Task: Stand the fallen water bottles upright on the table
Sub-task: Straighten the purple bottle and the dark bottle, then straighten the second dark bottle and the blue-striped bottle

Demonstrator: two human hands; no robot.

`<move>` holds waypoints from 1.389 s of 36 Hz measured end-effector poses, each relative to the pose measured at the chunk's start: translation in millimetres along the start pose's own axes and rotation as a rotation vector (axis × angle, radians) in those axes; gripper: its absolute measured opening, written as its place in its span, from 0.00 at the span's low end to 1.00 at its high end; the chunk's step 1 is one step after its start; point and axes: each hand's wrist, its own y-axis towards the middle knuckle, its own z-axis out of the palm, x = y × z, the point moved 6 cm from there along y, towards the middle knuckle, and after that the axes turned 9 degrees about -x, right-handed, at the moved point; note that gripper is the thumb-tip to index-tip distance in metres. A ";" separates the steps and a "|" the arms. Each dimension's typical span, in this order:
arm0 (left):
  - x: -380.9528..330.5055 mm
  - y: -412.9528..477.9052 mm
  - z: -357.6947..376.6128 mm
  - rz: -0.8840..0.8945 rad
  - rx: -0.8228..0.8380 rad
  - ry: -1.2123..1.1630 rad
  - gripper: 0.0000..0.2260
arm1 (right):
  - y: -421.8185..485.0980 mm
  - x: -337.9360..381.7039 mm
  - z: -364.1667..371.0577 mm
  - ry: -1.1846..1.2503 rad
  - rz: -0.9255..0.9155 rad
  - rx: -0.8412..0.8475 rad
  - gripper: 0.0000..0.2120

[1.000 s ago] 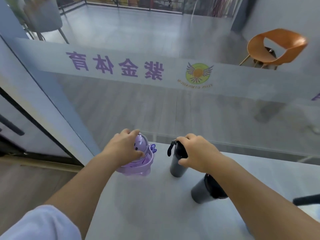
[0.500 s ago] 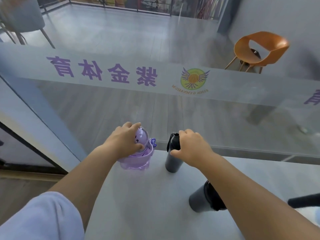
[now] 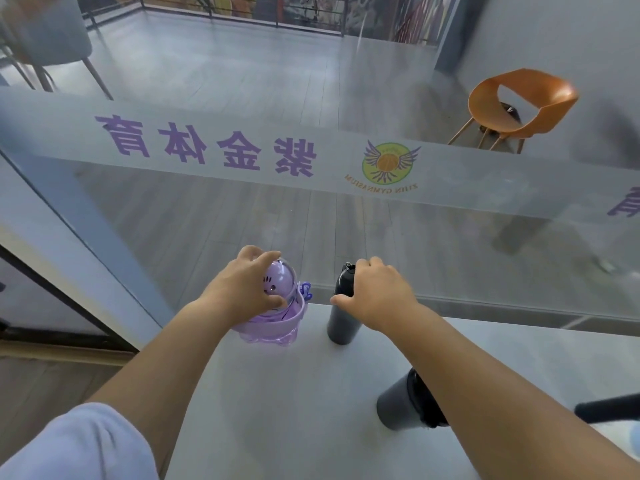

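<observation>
sleeve [image 3: 79, 445]: pale, at the lower left corner of the view, well left of and nearer the person than the slim black bottle [image 3: 341, 327].
left hand [image 3: 242, 289]: just left of the slim black bottle, reaching in from the sleeve. Its grip is closed over the top of the purple bottle [image 3: 277, 320], with the fingers curled across the domed lid and the thumb low on the lid's near side.
purple bottle: short and see-through, with a small face on the clear dome. It stands upright or nearly so on the counter [image 3: 277, 410], just left of the slim black bottle and not touching it.
slim black bottle: upright on the counter near its far edge, its base on the surface and its cap at the top.
right hand [image 3: 377, 296]: its grip is closed round the upper part of the slim black bottle, thumb to the left of the neck, fingers over the cap.
grey bottle [image 3: 394, 407]: right of and nearer the person than the slim black bottle. It seems to lie on its side, its black lid end partly hidden under the right forearm.
dark object [image 3: 609, 407]: far right of the slim black bottle, cut off by the frame edge; I cannot tell what it is.
glass wall [image 3: 207, 202]: behind the slim black bottle, with a frosted band of purple characters.
orange chair [image 3: 519, 105]: beyond the glass, far behind and right of the slim black bottle.
</observation>
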 end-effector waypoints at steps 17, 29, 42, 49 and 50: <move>-58.4 -46.2 -32.0 0.104 -0.106 0.081 0.15 | -53.8 -63.5 -59.5 0.152 -0.142 -0.046 0.27; -151.0 -101.9 30.7 0.244 -0.027 -0.053 0.22 | -144.5 -173.7 -60.3 0.120 -0.083 -0.097 0.26; -209.7 -122.1 104.1 0.229 0.187 -0.009 0.35 | -211.8 -233.7 -16.4 0.134 -0.039 0.119 0.34; -211.5 -120.1 106.6 0.230 0.134 -0.018 0.31 | -216.0 -238.4 -2.9 0.144 -0.059 0.147 0.36; -212.0 -119.5 106.6 0.231 0.132 -0.021 0.30 | -214.3 -238.1 -2.5 0.141 -0.064 0.144 0.35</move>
